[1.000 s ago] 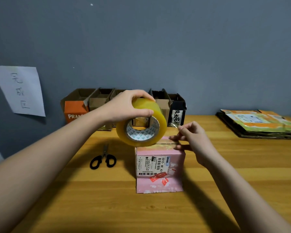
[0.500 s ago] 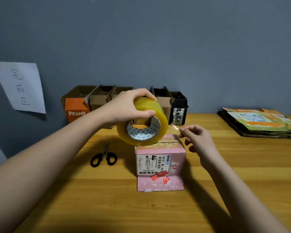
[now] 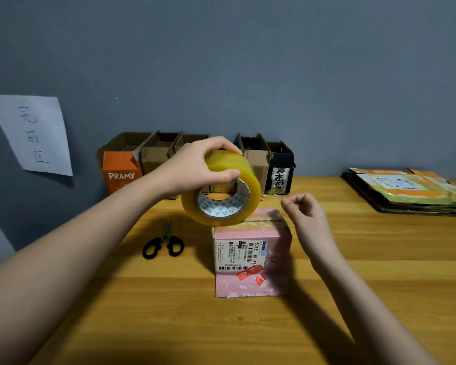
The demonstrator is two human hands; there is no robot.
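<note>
A big roll of yellowish clear tape (image 3: 228,180) hangs just above the back left of a small pink box (image 3: 252,255) with a white shipping label. My left hand (image 3: 203,164) grips the roll from above, thumb on its front rim. My right hand (image 3: 304,210) hovers beside the box's back right corner with its fingers curled, pinching the tape's free end. A short, faintly glinting strip (image 3: 271,198) spans from the roll to those fingers. The box stands on the wooden table (image 3: 248,330), its top flaps shut with a seam showing.
Black-handled scissors (image 3: 163,245) lie left of the box. A row of open cardboard boxes (image 3: 156,159), one orange, lines the wall behind. A stack of flattened packages (image 3: 408,191) lies at the back right. A paper note (image 3: 34,134) is stuck on the wall at left.
My right hand has drawn the tape's end away from the roll to the right and lifted off the box top. The roll has stayed almost in place.
</note>
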